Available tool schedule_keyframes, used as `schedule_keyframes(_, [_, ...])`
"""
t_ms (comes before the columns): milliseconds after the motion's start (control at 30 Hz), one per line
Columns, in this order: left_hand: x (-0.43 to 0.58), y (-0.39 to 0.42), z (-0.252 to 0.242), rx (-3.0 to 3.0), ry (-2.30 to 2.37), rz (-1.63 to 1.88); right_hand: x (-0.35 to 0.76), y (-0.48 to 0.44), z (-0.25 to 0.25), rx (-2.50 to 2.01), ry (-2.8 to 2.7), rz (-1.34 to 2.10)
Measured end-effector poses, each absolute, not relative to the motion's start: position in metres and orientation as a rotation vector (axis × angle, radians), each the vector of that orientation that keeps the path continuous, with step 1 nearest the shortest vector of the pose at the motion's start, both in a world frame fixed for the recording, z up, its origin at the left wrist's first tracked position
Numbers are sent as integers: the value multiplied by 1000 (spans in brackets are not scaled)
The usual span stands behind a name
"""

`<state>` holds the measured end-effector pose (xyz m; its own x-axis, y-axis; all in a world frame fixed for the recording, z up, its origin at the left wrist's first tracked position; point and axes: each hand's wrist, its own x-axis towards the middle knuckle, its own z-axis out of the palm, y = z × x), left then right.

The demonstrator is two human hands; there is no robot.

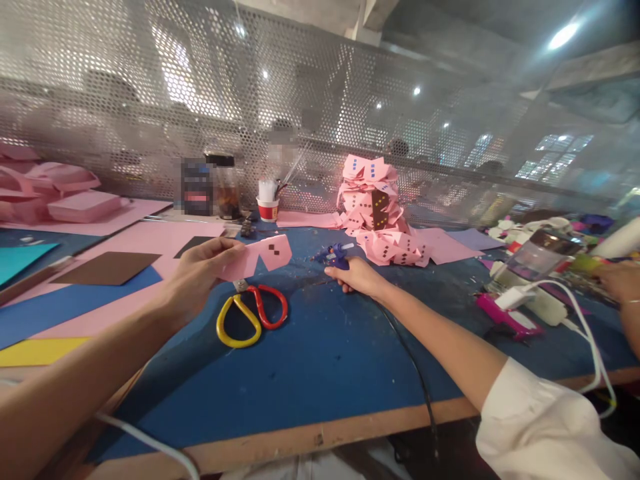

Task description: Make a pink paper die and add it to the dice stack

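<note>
Pinched in my left hand point(206, 265) is a pink cut-out piece point(274, 253) with a notch in its edge and small dark squares stuck on. My right hand point(361, 275) grips a blue hot glue gun point(336, 256), its nozzle pointing left toward the piece but apart from it; a black cord point(417, 370) trails from near that hand to the table's front edge. Below my left hand lie scissors point(240, 340) with one yellow and one red handle, their blades mostly hidden. Behind my right hand rises a pile of similar pink pieces point(373, 207) with blue, dark and yellow squares.
Coloured sheets point(107, 267) cover the left of the blue table point(320, 380). A red-and-white cup point(268, 208) and a dark-lidded jar point(229, 190) stand before the perforated metal screen point(310, 127). At right are a magenta device point(507, 317), white cables and another person's hand point(623, 283).
</note>
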<state>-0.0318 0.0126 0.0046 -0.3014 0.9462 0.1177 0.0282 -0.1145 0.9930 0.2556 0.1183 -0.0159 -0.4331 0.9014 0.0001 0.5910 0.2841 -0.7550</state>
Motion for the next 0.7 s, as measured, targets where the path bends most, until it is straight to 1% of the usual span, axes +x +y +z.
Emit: schedule_keyframes(700, [-31, 12, 4, 1137, 1375, 1518, 253, 119, -15, -1388, -2131, 958])
